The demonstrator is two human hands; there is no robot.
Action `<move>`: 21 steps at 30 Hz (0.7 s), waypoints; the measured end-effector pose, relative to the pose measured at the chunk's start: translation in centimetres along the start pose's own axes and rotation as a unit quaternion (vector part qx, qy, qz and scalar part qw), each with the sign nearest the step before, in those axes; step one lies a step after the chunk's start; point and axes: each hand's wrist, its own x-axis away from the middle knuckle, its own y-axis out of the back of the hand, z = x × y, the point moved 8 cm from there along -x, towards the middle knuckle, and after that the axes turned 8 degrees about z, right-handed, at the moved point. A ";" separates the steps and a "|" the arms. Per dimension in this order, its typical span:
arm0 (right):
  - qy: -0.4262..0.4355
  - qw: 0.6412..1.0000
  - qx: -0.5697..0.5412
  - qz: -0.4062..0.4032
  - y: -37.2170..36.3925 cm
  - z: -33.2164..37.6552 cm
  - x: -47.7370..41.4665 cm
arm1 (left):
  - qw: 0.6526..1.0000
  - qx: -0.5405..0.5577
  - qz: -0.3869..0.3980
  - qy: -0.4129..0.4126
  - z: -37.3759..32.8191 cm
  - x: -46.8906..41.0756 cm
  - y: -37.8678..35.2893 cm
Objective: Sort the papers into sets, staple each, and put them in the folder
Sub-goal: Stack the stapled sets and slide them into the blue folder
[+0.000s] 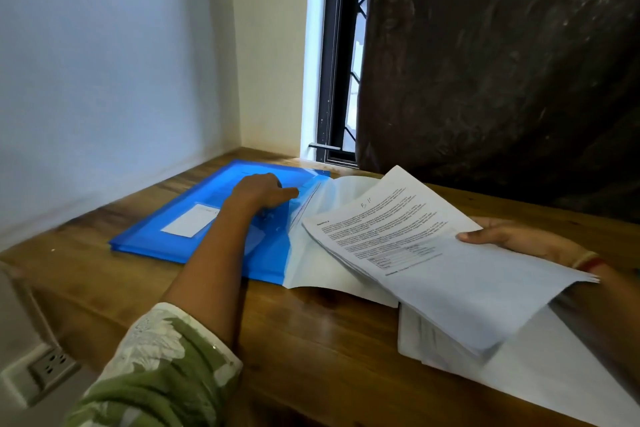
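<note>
folder: blue translucent plastic folder [194, 218] lies flat on the brown wooden table [311, 340], at the far left near the wall corner. its pale flap [311, 267] is open to the right.
left hand: your left hand [258, 191] rests on the folder's top at the opening edge, fingers bunched and pointing right. can't tell if you pinch the cover edge or just press it.
right hand: your right hand [512, 236] is clamped on the stack of white printed paper sheets [433, 253], thumb on top, fingers under.
papers: you hold the stack tilted above the table, its left corner over the open flap, just right of the folder mouth.
other paper: plain white sheets [554, 367] lie flat on the table under the held stack.
label: white rectangular label [188, 222] on the folder cover, just left of your forearm.
background: dark brown curtain [502, 63] behind the table; white wall socket [48, 366] lower left.
</note>
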 end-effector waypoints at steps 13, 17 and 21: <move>0.027 0.992 0.086 -0.091 -3.2 5.1 -7.7 | 0.996 0.034 -0.071 -0.039 -1.5 1.1 1.3; 0.032 0.991 0.078 -0.106 -5.3 5.2 -9.3 | 0.990 -0.004 -0.126 -0.064 -2.7 1.9 2.5; 0.058 0.989 0.072 -0.113 -7.3 5.8 -10.7 | 0.987 -0.014 -0.134 -0.082 -3.3 2.1 2.7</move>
